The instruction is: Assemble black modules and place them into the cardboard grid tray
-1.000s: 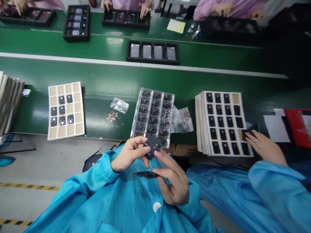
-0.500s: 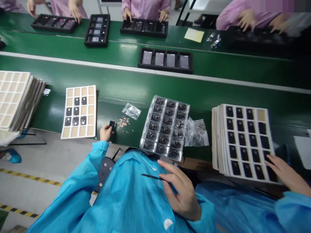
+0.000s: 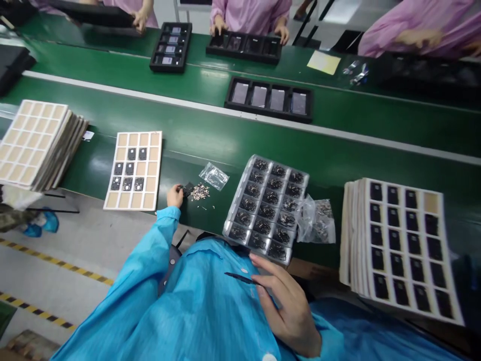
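Note:
My left hand (image 3: 175, 196) pinches a small flat black part (image 3: 188, 188) at the table's near edge. The part sits just left of a little heap of tiny metallic pieces (image 3: 200, 191). Close to my blue coat, my right hand (image 3: 283, 303) grips black tweezers (image 3: 237, 277), their tip pointing left. A clear compartment tray (image 3: 224, 226) full of small dark parts lies beyond that hand. Left of my left hand is a white gridded tray (image 3: 151, 193) with several black square parts in its cells.
A stack of white trays (image 3: 358, 235) filled with black parts stands at right, another stack (image 3: 48, 170) at far left. Plastic bags (image 3: 214, 175) lie near the heap. Across the green table, people in pink handle black trays (image 3: 244, 48).
My left hand has brought the black part closer to the metallic heap. The co-worker's hand at the right-hand stack has left view. At the far left, a person has lifted a black tray.

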`<state>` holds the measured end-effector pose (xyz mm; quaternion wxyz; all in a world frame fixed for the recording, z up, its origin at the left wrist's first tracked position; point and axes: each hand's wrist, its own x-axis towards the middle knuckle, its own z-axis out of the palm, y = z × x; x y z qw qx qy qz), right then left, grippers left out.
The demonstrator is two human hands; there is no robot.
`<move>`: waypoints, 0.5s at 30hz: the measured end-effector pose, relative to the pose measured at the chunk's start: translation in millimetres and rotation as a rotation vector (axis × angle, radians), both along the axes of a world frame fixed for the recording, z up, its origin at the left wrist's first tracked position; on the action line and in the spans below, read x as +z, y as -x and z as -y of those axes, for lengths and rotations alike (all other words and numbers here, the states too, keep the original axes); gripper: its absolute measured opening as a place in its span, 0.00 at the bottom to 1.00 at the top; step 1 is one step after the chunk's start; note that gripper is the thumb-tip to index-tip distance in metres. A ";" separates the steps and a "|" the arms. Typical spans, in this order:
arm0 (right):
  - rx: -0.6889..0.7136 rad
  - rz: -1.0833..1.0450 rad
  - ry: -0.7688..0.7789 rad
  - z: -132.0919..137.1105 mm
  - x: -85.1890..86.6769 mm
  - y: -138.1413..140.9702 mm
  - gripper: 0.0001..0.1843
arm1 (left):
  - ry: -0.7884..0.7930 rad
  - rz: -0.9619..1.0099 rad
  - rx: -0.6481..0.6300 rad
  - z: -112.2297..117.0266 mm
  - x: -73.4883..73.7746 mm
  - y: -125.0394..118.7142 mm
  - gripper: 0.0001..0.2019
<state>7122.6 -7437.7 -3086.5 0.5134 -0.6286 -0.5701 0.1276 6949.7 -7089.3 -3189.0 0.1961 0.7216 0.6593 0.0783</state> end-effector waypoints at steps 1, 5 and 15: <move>0.001 0.009 -0.001 -0.6 -0.5 -1.0 0.08 | -0.008 -0.009 0.014 -2.0 -0.2 0.8 0.16; 0.005 0.041 -0.004 -3.0 -3.0 -4.8 0.08 | -0.039 -0.035 0.050 -7.1 1.7 5.5 0.14; 0.104 0.020 0.045 -15.9 -6.6 -5.6 0.08 | -0.059 -0.021 0.047 50.1 -4.5 40.0 0.11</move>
